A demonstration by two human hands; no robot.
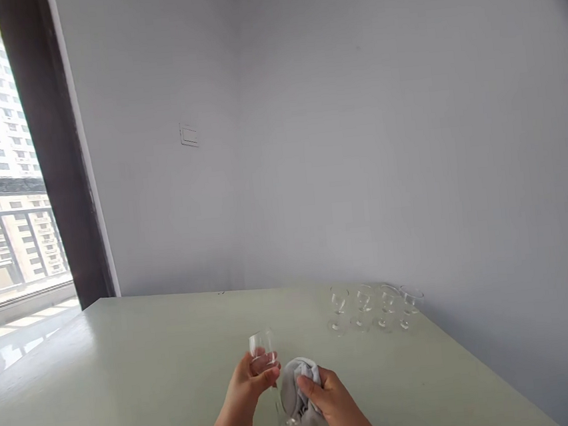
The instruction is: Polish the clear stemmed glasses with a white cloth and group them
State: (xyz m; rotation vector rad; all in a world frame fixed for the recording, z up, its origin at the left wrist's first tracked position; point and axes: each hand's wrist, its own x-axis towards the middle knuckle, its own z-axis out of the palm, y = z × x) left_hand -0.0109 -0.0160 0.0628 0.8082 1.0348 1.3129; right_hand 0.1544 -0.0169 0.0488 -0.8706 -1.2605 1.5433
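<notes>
My left hand (256, 378) is closed around the bowl of a clear wine glass (262, 342), which is held upright with a slight tilt above the table. The stem and foot of this glass hang below my fingers. In my right hand (326, 393) is a bunched pale grey cloth (300, 382), pinched between thumb and fingers. The cloth is right beside the stem, close to the foot; whether it touches the glass I cannot tell.
Several clear stemmed glasses (363, 299) stand in a row at the table's back right, near the wall. The pale green table (153, 373) meets grey walls (307, 137) behind. A dark-framed window opening (49, 148) is at the left.
</notes>
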